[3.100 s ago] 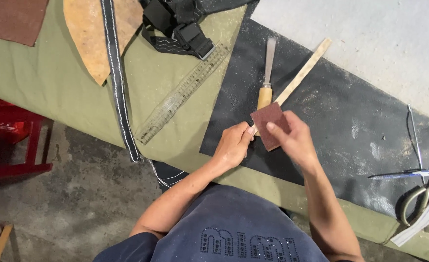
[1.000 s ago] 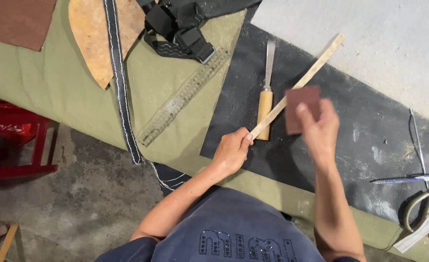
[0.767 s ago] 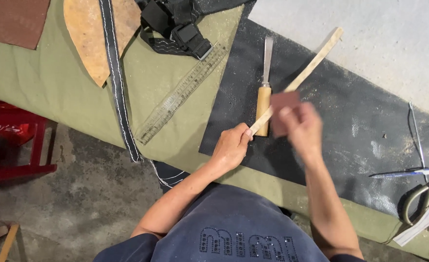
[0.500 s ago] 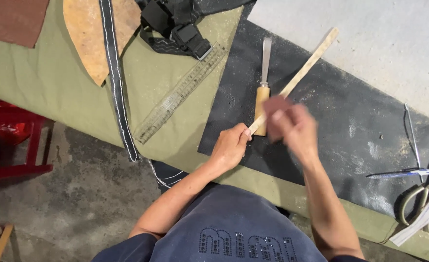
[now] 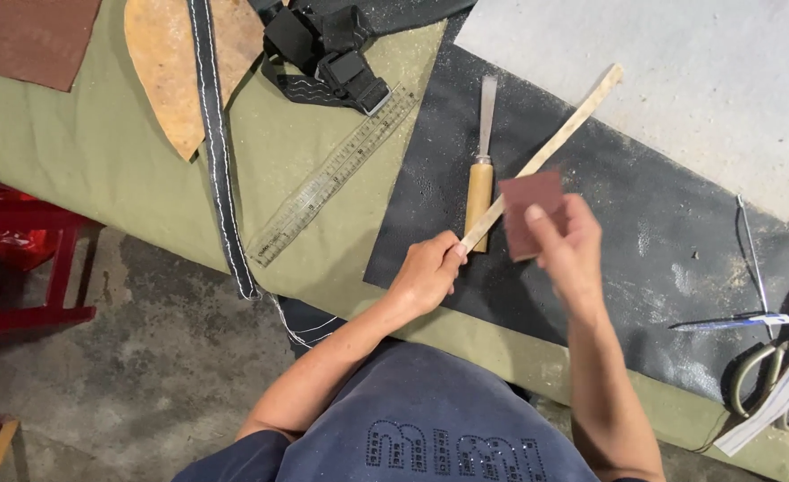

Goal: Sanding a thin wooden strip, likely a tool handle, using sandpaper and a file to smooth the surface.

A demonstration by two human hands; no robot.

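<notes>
The reddish-brown sandpaper piece (image 5: 530,214) is now lifted clear of the thin wooden strip (image 5: 544,153), pinched in the right hand (image 5: 566,254) (stroke over, rubbing paused). The strip's near end is pinched by the left hand (image 5: 427,272) on the black mat (image 5: 662,268).

Strip (image 5: 551,152) is looking like pale raw wood, matt. Abrasive sheet (image 5: 531,212) is showing a rough reddish-brown grit face. Chisel (image 5: 481,165): dull metal blade, smooth wood handle. Mat (image 5: 644,259) is looking black, grainy, dusty.
</notes>
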